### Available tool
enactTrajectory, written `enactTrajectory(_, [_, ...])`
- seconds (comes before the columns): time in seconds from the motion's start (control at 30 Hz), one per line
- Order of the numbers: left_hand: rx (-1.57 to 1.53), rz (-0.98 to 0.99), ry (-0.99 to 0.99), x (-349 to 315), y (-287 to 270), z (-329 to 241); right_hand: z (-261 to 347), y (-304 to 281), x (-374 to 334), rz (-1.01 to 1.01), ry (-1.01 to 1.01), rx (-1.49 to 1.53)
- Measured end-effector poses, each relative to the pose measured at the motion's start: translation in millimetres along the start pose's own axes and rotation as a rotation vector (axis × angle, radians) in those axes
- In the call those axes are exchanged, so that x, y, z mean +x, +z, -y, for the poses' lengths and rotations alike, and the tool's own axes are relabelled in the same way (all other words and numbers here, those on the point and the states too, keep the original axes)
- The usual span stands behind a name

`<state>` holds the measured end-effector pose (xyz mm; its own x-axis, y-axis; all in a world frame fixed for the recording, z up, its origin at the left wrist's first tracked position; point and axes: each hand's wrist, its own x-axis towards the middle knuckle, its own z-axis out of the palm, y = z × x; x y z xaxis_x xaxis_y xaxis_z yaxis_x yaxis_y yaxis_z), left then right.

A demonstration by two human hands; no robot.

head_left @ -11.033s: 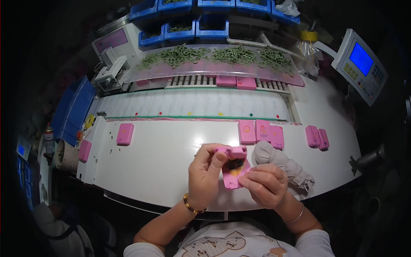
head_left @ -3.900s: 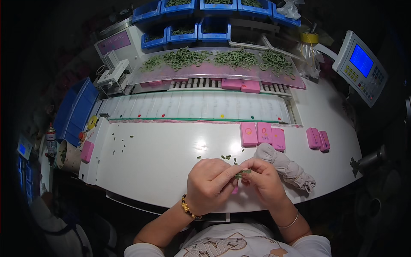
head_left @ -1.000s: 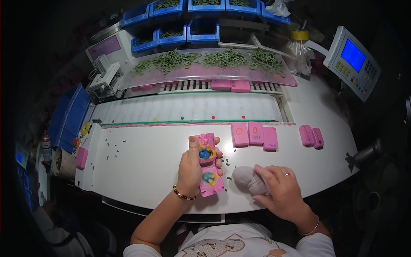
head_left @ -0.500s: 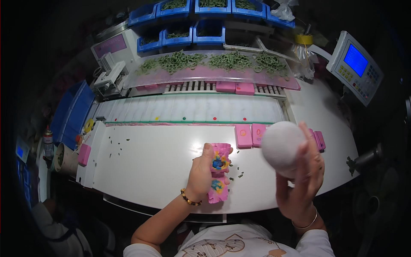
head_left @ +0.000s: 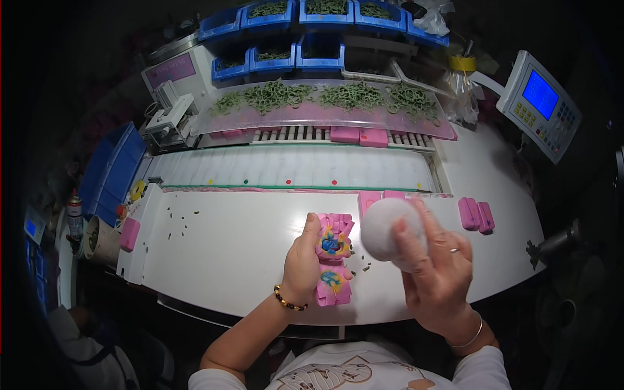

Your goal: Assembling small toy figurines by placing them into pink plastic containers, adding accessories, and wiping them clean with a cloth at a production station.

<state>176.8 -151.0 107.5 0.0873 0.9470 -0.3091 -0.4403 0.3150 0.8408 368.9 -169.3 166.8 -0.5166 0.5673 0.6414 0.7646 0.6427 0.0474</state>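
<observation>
My left hand (head_left: 301, 263) is closed round an opened pink mould (head_left: 335, 286), thumb on top along its left edge. Both halves face up, one beyond the other, with blue and yellow stains in their hollows. My right hand (head_left: 442, 279) grips a large round whitish ball (head_left: 385, 227), slightly blurred, its fingers over the right side. The ball hangs above the table to the right of the mould, apart from it. Behind it, pink blocks (head_left: 370, 197) are partly hidden.
Two pink blocks (head_left: 468, 214) lie at the right on the white table (head_left: 227, 260). A slatted white conveyor (head_left: 273, 168) runs across behind, below a clear tray (head_left: 312, 120) of green rings. Blue bins (head_left: 272, 57) stand at the back; a control panel (head_left: 541, 97) at the right.
My right hand has brought the white ball leftward, closer to the mould. The conveyor's coloured dots have shifted left. My left hand still holds the mould, barely moved.
</observation>
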Motion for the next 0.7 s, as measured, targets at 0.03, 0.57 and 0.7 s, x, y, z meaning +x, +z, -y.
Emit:
enactTrajectory(0.03, [-0.047,0.020,-0.056,0,0,-1,2,-4,2,-0.139,0.047,-0.045])
enactTrajectory(0.57, [0.041,0.039,0.540,-4,5,5,26,-9,-4,0.049,-0.115,-0.052])
enactTrajectory(0.7, [0.124,0.040,0.612,-12,5,10,19,11,-19,0.253,-0.190,-0.005])
